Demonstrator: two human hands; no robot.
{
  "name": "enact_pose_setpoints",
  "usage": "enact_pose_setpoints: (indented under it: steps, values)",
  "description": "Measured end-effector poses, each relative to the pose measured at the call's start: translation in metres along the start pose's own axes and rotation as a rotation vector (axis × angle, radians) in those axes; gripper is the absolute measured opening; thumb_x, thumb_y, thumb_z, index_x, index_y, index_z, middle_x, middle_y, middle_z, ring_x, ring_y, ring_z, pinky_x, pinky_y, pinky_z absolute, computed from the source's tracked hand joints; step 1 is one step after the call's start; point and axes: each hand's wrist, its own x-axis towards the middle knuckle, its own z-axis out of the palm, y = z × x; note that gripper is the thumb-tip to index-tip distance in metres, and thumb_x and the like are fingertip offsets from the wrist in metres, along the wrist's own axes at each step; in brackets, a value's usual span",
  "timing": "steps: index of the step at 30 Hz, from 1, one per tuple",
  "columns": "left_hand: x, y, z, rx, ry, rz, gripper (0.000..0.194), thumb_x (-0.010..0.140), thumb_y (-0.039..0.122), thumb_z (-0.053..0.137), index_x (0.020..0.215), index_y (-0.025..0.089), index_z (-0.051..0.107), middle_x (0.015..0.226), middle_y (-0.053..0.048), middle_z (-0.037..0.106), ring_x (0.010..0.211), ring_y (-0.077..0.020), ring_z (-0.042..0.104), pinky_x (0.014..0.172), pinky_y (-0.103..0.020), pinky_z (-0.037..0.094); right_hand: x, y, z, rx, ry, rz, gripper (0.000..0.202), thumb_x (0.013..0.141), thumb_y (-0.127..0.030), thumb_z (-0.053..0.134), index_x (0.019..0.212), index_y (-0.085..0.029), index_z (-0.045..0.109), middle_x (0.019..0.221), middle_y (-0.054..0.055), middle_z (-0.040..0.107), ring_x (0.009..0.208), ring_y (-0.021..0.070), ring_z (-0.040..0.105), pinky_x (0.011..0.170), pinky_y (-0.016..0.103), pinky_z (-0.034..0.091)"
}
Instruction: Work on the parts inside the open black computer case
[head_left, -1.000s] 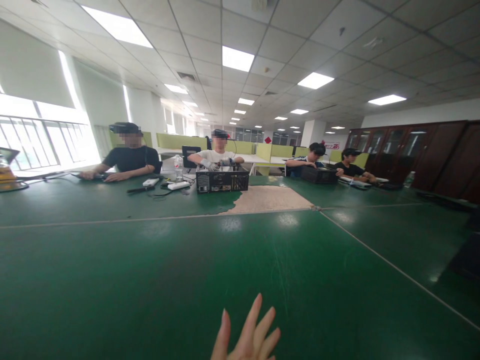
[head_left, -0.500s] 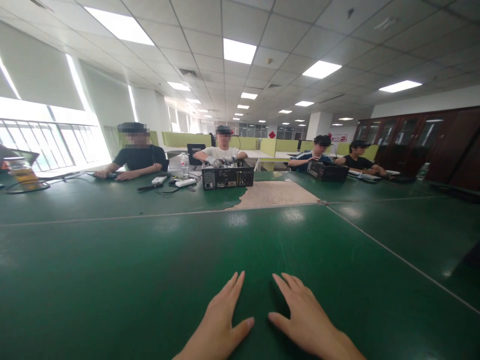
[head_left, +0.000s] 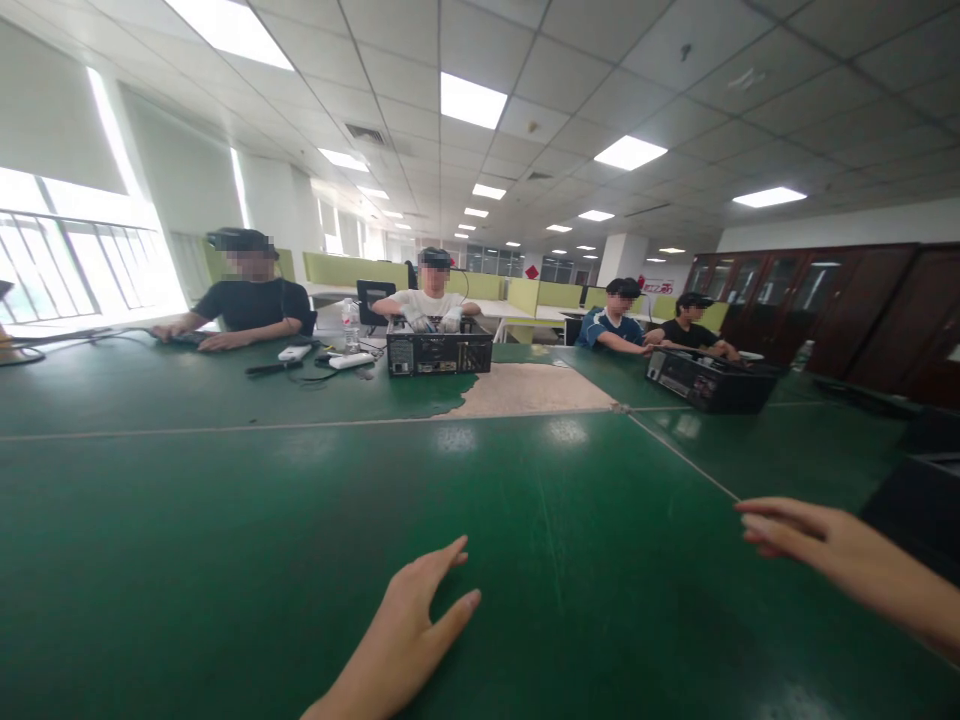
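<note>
My left hand (head_left: pixel 409 615) hovers over the near middle of the green table (head_left: pixel 555 640), thumb apart from the fingers and nothing held. Out to the right is my right hand (head_left: pixel 817 535), also holding nothing, its fingers stretched leftward. The nearest thing to it is a dark, boxy object (head_left: pixel 919 525) at the right edge, partly hidden by my forearm. Farther off on the right side of the table, a black computer case (head_left: pixel 712 380) lies on its side, with a co-worker's hand at its far left edge.
Across the table, a person in white gloves reaches into another computer case (head_left: pixel 439 352). Left of it are a plastic bottle (head_left: pixel 350 325), a white power strip (head_left: pixel 352 361) and cables. Three other people sit along the far side. A pale bare patch (head_left: pixel 536 388) marks the tabletop.
My right hand has swung far to the right; my left hand has shifted slightly left. The right-hand computer case has come nearer and rightward across the table. The view has turned slightly.
</note>
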Motion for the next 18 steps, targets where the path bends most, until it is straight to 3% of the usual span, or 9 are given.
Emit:
enact_pose_setpoints:
  steps: [2, 4, 6, 9, 11, 13, 16, 18]
  values:
    - [-0.004, 0.000, 0.005, 0.035, -0.055, 0.021, 0.060, 0.084, 0.058, 0.048, 0.132, 0.023, 0.050, 0.141, -0.008, 0.044, 0.133, -0.0297, 0.032, 0.111, -0.050, 0.024, -0.029, -0.037, 0.053, 0.048, -0.323, -0.149, 0.053, 0.081, -0.057, 0.052, 0.120, -0.024, 0.063, 0.122, 0.010, 0.062, 0.110, 0.0251, 0.058, 0.093, 0.032, 0.044]
    - [-0.009, 0.001, 0.010, 0.058, -0.141, 0.031, 0.064, 0.079, 0.059, 0.055, 0.135, 0.027, 0.047, 0.147, -0.007, 0.035, 0.137, -0.0317, 0.025, 0.111, -0.053, 0.020, -0.053, -0.076, 0.111, -0.051, -0.516, -0.282, 0.065, 0.076, -0.053, 0.060, 0.135, -0.027, 0.049, 0.142, 0.008, 0.043, 0.130, 0.0285, 0.039, 0.108, 0.041, 0.030]
    - [-0.013, 0.002, 0.014, 0.097, -0.224, 0.014, 0.074, 0.074, 0.053, 0.063, 0.140, 0.030, 0.038, 0.150, -0.006, 0.027, 0.138, -0.0334, 0.018, 0.111, -0.055, 0.015, -0.067, -0.109, 0.158, -0.156, -0.635, -0.362, 0.079, 0.072, -0.047, 0.064, 0.142, -0.022, 0.036, 0.149, 0.011, 0.028, 0.136, 0.0312, 0.025, 0.111, 0.047, 0.022]
    - [-0.016, 0.002, 0.014, 0.160, -0.283, 0.007, 0.076, 0.072, 0.045, 0.065, 0.141, 0.032, 0.035, 0.150, -0.005, 0.023, 0.139, -0.0332, 0.013, 0.111, -0.056, 0.011, -0.072, -0.138, 0.191, -0.228, -0.748, -0.437, 0.089, 0.071, -0.045, 0.065, 0.145, -0.014, 0.027, 0.149, 0.016, 0.023, 0.135, 0.0351, 0.025, 0.109, 0.050, 0.026]
    - [-0.015, -0.001, 0.012, 0.155, -0.280, 0.017, 0.072, 0.075, 0.045, 0.062, 0.141, 0.032, 0.034, 0.150, -0.004, 0.026, 0.139, -0.0320, 0.016, 0.111, -0.055, 0.013, -0.073, -0.138, 0.183, -0.257, -0.780, -0.442, 0.089, 0.072, -0.045, 0.065, 0.145, -0.012, 0.027, 0.145, 0.019, 0.033, 0.128, 0.0367, 0.038, 0.104, 0.051, 0.034]
    - [-0.013, -0.004, 0.009, 0.143, -0.271, 0.022, 0.071, 0.077, 0.048, 0.060, 0.141, 0.033, 0.034, 0.149, -0.003, 0.028, 0.138, -0.0311, 0.020, 0.112, -0.054, 0.016, -0.072, -0.123, 0.152, -0.281, -0.730, -0.372, 0.083, 0.075, -0.047, 0.062, 0.145, -0.017, 0.030, 0.135, 0.017, 0.048, 0.117, 0.0361, 0.051, 0.098, 0.050, 0.041]
    - [-0.010, -0.007, 0.004, 0.131, -0.241, 0.003, 0.071, 0.078, 0.048, 0.059, 0.142, 0.030, 0.033, 0.148, -0.004, 0.032, 0.136, -0.0290, 0.029, 0.112, -0.049, 0.022, -0.051, -0.069, 0.076, -0.276, -0.451, -0.220, 0.071, 0.079, -0.061, 0.053, 0.141, -0.030, 0.037, 0.131, 0.010, 0.055, 0.116, 0.0328, 0.053, 0.097, 0.048, 0.042]
    - [-0.008, -0.008, 0.000, 0.091, -0.188, -0.016, 0.070, 0.079, 0.049, 0.057, 0.142, 0.027, 0.034, 0.147, -0.006, 0.035, 0.132, -0.0277, 0.035, 0.111, -0.046, 0.027, -0.020, -0.020, 0.020, -0.288, -0.175, -0.183, 0.070, 0.078, -0.065, 0.052, 0.136, -0.027, 0.047, 0.135, 0.011, 0.050, 0.121, 0.0320, 0.048, 0.103, 0.044, 0.035]
